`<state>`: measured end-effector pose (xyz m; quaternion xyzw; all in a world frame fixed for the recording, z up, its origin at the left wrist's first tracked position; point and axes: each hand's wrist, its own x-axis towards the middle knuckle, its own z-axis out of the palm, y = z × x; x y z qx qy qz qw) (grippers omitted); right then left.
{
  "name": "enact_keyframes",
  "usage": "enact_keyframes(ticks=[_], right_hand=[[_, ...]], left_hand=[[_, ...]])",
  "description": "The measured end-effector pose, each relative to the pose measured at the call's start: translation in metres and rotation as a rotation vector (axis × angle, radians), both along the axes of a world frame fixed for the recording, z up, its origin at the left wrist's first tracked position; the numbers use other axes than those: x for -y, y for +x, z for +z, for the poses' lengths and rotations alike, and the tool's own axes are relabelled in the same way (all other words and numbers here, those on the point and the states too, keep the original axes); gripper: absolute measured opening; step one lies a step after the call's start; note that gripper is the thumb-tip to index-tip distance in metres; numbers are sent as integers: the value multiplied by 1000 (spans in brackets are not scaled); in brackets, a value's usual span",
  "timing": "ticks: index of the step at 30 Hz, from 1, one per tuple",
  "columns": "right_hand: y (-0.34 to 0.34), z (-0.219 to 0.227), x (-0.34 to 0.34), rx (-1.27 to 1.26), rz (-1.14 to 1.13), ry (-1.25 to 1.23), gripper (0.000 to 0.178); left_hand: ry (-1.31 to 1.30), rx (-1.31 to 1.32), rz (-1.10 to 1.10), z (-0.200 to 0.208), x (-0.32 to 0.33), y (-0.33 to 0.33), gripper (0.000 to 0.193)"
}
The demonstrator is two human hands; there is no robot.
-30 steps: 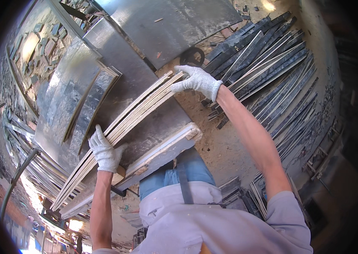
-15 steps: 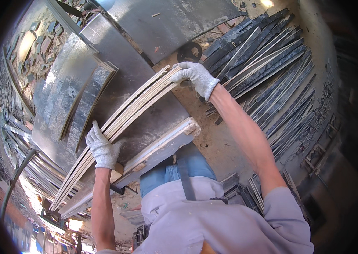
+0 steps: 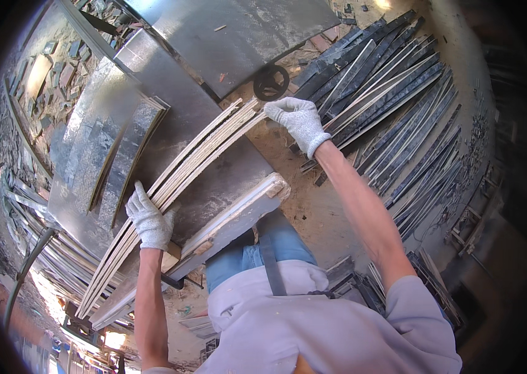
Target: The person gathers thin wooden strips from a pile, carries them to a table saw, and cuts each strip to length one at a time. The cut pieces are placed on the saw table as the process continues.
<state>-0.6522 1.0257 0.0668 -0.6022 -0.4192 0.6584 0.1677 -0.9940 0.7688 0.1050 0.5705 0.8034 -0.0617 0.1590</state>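
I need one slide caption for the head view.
In white gloves, the left hand lies across long, pale wooden strips; the right hand is at their far end.

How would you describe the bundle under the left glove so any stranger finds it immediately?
Find the dark table in the middle. A long bundle of strips crosses it diagonally, under the left hand. Unlike the dark pieces beside it, it shows stacked pale edges.
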Motion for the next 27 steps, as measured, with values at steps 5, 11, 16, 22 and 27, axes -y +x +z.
enact_keyframes(ticks=[5, 11, 16, 22, 27], right_hand=[[-26, -3, 27, -97, -112, -62, 16], [-30, -1, 30, -20, -107, 51, 19], [-39, 18, 41, 394, 193, 939, 41], [-128, 36, 79, 311, 1103, 1313, 99], [-155, -3, 64, 297, 1294, 1252, 50]], left_hand=[[47, -9, -46, -3, 4, -4, 127], [34, -13, -46, 4, 0, -1, 120], [95, -3, -3, 0, 1, 2, 89], [117, 10, -4, -6, -1, 1, 78], [122, 23, -17, -10, 2, 1, 78]])
